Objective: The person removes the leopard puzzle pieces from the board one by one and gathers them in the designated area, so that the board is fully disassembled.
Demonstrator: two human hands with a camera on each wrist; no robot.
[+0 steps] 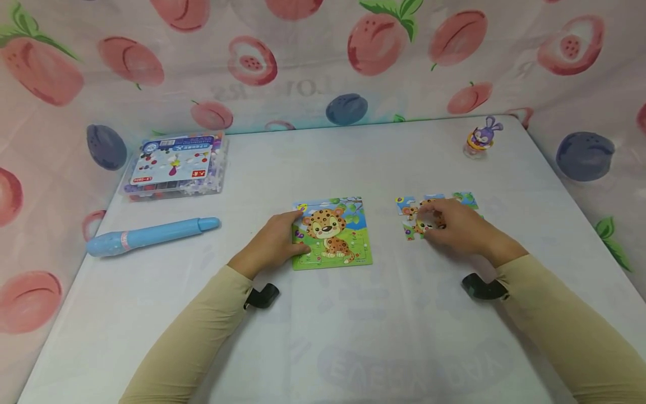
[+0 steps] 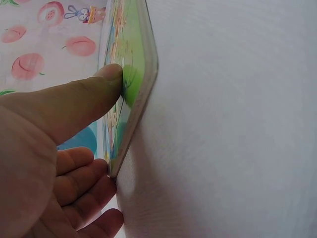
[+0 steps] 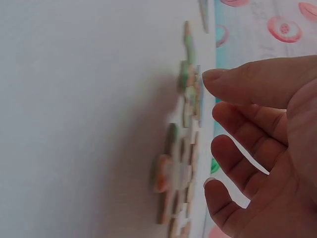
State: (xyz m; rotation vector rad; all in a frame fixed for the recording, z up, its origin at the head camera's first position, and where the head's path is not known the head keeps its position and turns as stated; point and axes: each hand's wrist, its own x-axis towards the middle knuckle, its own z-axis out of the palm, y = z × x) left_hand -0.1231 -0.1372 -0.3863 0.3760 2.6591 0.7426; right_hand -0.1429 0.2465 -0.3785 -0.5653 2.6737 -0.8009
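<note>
A square leopard puzzle board [image 1: 330, 233] lies in the middle of the table in the head view. My left hand [image 1: 270, 242] is at its left side, thumb and index finger spread along the edge. From the left wrist, the thumb [image 2: 106, 79] presses on the board's printed face while the other fingers rest by its edge. To the right, my right hand [image 1: 459, 227] is over several loose puzzle pieces [image 1: 407, 206], hiding part of them. Its thumb [image 3: 233, 82] and fingers stand apart in the right wrist view, beside the low row of pieces, with nothing between them.
A clear box of small coloured parts [image 1: 174, 165] is at the back left. In front of it lies a light blue wand-shaped thing [image 1: 156, 234]. A small purple rabbit figure [image 1: 481, 137] stands at the back right. Fruit-print cloth [image 1: 303, 67] hangs behind the table.
</note>
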